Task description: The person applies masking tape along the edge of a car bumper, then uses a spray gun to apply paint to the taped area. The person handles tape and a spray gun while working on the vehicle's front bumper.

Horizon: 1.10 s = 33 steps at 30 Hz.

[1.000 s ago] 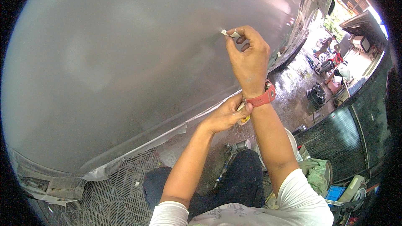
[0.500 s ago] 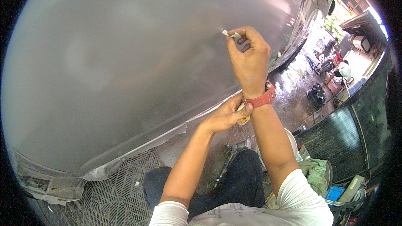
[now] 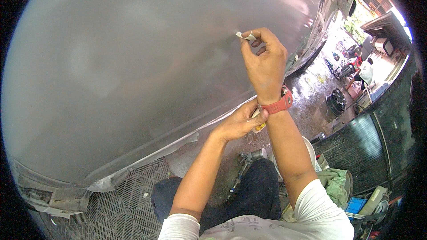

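Observation:
In front of a large, smooth grey car panel point(image 3: 133, 62), my right hand point(image 3: 265, 64) is raised with thumb and forefinger pinched on a small white strip point(image 3: 246, 36), perhaps tape or paper. The strip's tip is at or close to the panel; I cannot tell whether they touch. A red wristwatch point(image 3: 276, 106) is on my right wrist. Just below it, my left hand point(image 3: 242, 122) is closed around a whitish object with a yellow patch point(image 3: 259, 127). Most of that object is hidden by my fingers, and its kind does not show.
Masking sheet point(image 3: 155, 154) runs along the panel's lower edge. A spray gun point(image 3: 253, 155) lies by my knee, and a white bucket point(image 3: 310, 149) stands behind my right forearm. Farther right are a wheel rim point(image 3: 336, 102), a dark panel point(image 3: 356, 146) and people point(image 3: 367, 72) at work.
My hands and the white strip keep the same place. In the background at the right, a person in white has shifted slightly upward.

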Motion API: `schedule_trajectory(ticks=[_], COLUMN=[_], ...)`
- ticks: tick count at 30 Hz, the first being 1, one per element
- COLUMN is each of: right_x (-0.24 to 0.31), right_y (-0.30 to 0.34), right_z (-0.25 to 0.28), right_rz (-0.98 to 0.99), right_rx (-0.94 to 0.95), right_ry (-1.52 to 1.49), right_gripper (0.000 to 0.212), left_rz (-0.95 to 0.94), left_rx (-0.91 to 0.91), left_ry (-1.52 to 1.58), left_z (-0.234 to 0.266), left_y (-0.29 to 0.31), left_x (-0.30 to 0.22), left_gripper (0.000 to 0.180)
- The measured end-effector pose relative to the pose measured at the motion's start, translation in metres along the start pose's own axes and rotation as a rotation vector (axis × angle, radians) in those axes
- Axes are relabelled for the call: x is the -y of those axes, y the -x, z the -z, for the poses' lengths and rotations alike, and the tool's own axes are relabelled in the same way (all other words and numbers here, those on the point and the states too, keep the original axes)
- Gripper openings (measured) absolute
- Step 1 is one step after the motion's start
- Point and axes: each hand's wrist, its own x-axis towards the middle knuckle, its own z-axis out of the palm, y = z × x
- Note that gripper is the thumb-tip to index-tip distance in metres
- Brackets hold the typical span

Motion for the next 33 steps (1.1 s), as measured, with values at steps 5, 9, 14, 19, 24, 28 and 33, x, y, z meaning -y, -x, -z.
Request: schedule_trajectory(ticks=[5, 9, 14, 19, 24, 28, 33], right_x=[0.000, 0.000, 0.000, -0.002, -0.001, 0.000, -0.004], right_y=[0.000, -0.001, 0.000, 0.001, 0.000, 0.000, 0.000], right_z=[-0.002, 0.000, -0.001, -0.002, -0.002, -0.003, -0.004], right_rz=[0.021, 0.058, 0.037, 0.043, 0.036, 0.021, 0.056], right_rx=[0.000, -0.014, -0.025, -0.021, -0.020, -0.017, -0.028], right_ry=[0.010, 0.026, -0.019, -0.001, 0.006, 0.009, 0.016], right_gripper=[0.010, 0.009, 0.009, 0.009, 0.009, 0.009, 0.009], left_rz=[0.016, -0.008, 0.001, 0.026, 0.044, 0.038, 0.034], left_rx=[-0.001, -0.017, -0.005, -0.003, -0.015, 0.011, 0.014], left_ry=[0.035, 0.028, 0.046, 0.045, 0.029, 0.004, -0.011], left_z=[0.000, -0.003, -0.001, 0.001, 0.001, 0.002, 0.003], left_y=[0.000, -0.002, -0.001, 0.001, 0.003, 0.002, 0.003], left_x=[0.001, 0.000, -0.001, 0.002, -0.001, -0.005, -0.006], left_gripper=[0.092, 0.092, 0.091, 0.090, 0.089, 0.090, 0.090])
